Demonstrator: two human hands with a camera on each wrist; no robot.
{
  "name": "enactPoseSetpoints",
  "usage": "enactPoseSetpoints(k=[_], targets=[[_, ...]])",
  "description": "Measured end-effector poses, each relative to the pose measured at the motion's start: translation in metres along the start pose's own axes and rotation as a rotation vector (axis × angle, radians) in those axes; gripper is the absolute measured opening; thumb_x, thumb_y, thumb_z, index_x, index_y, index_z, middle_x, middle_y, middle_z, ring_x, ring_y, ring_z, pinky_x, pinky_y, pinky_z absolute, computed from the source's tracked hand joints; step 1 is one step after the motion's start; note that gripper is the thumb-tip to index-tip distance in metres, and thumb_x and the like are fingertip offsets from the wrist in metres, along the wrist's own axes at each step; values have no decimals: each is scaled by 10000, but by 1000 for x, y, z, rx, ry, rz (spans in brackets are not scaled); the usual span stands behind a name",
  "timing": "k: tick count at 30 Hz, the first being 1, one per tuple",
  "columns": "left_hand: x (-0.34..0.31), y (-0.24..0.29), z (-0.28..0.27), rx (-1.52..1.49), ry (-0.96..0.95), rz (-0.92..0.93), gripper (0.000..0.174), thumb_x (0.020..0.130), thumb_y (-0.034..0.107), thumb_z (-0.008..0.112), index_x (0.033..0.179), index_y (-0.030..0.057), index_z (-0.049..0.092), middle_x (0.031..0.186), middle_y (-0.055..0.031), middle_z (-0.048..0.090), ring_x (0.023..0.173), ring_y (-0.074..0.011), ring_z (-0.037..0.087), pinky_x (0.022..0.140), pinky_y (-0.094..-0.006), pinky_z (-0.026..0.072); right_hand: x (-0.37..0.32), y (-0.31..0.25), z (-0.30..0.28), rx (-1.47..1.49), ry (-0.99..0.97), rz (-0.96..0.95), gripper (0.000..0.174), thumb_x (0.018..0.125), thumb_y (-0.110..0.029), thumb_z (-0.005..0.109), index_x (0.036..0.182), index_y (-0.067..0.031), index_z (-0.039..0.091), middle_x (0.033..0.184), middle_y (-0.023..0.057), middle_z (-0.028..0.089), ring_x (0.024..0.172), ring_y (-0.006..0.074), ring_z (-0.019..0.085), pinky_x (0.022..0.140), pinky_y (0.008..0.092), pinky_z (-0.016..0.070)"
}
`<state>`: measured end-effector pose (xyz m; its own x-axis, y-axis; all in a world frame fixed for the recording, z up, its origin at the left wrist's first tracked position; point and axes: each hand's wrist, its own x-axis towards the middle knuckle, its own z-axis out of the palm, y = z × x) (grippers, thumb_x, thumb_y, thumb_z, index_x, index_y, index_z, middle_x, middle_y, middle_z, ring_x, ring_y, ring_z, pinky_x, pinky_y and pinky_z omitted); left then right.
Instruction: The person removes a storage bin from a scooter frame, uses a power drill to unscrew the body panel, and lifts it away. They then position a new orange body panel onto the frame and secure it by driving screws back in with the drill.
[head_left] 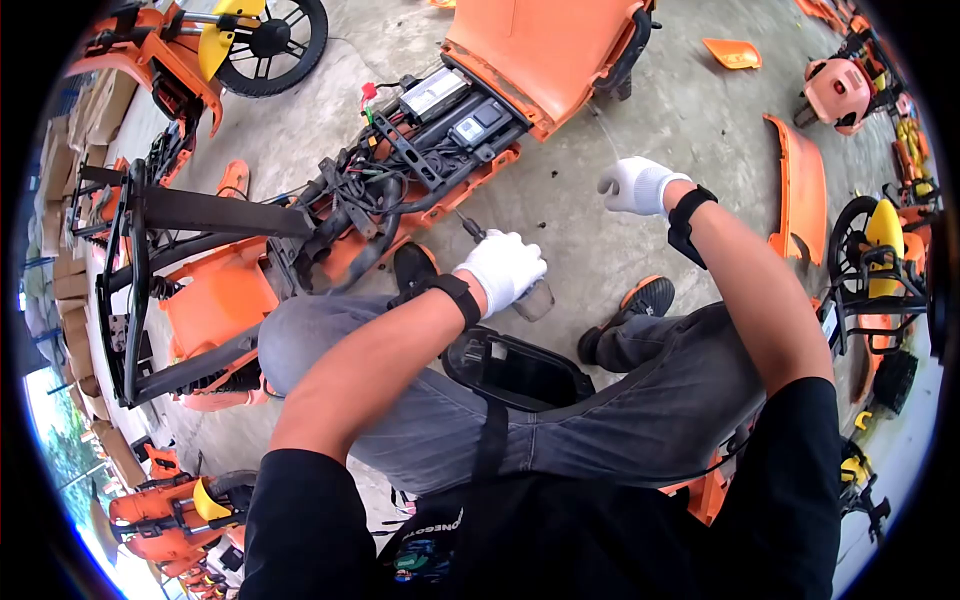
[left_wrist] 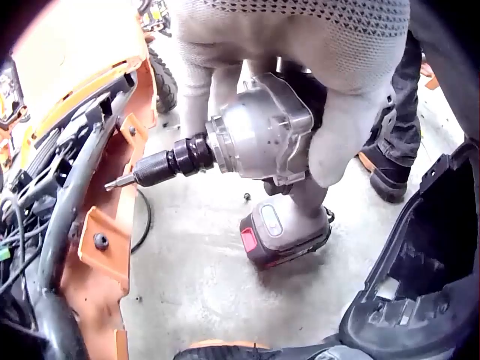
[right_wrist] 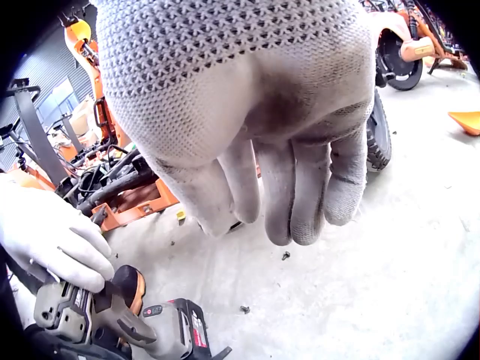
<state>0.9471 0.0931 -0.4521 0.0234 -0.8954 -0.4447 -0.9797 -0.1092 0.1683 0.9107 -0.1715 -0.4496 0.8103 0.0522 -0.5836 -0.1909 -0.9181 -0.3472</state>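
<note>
My left hand, gloved in white (head_left: pixel 503 268) (right_wrist: pixel 56 238), grips a grey cordless driver (left_wrist: pixel 262 131) (right_wrist: pixel 161 330) from above. The driver's bit (left_wrist: pixel 124 182) points at the orange frame edge, close to a bracket holding a dark bolt (left_wrist: pixel 101 241); whether the tip touches is unclear. My gloved right hand (head_left: pixel 640 186) (right_wrist: pixel 255 127) hangs over the floor to the right, fingers bent loosely downward, with nothing clearly visible in them. The partly stripped orange vehicle (head_left: pixel 430 205) lies ahead, its wiring and a silver box (head_left: pixel 435 93) exposed.
A black open bin-like part (head_left: pixel 520 370) (left_wrist: pixel 427 262) sits between the legs. Small dark screws (right_wrist: pixel 244 309) lie scattered on the concrete floor (head_left: pixel 570 180). Orange panels (head_left: pixel 800 185) rest at the right, and other orange vehicles (head_left: pixel 838 95) stand around.
</note>
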Motion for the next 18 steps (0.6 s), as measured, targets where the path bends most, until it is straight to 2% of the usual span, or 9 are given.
enactPoseSetpoints(k=[3,7,9,13,16,18], targets=[[2,16,2,13,-19,101,183,791,128,605,973,137,630,983,-65,612,922,-263,618,787,-421,486,-1,4,3,9,11,-13,362,756,-244,615,1060,-56,672,1032,174,669,991,329,626,867,370,494],[-3,43,-2,-46,-135,197,179,786,147,615,962,145,647,959,-47,637,921,-255,634,787,-414,494,-4,6,1,27,-5,29,360,758,-247,611,1059,-59,671,1037,175,668,993,329,625,868,372,492],[-7,54,5,-84,-82,247,185,779,150,617,961,134,646,937,-43,643,902,-252,642,779,-412,498,-4,7,1,30,11,34,363,759,-250,610,1062,-60,668,1041,176,667,996,328,625,868,372,490],[-6,60,11,-118,-101,235,178,782,143,612,955,111,641,936,-50,637,915,-258,632,784,-422,498,-3,8,1,20,5,60,367,760,-250,607,1069,-61,666,1048,177,665,1000,328,624,873,372,488],[-3,51,11,-38,-140,201,177,801,124,583,967,93,636,982,-81,611,946,-289,602,812,-494,489,-3,9,2,26,13,50,363,762,-252,605,1066,-63,668,1053,177,664,1003,328,623,875,372,487],[0,44,17,5,-105,190,181,802,114,580,972,86,634,987,-87,608,960,-294,596,825,-503,483,-4,9,1,10,14,38,359,768,-253,600,1064,-62,669,1056,175,664,1003,329,623,879,369,487]])
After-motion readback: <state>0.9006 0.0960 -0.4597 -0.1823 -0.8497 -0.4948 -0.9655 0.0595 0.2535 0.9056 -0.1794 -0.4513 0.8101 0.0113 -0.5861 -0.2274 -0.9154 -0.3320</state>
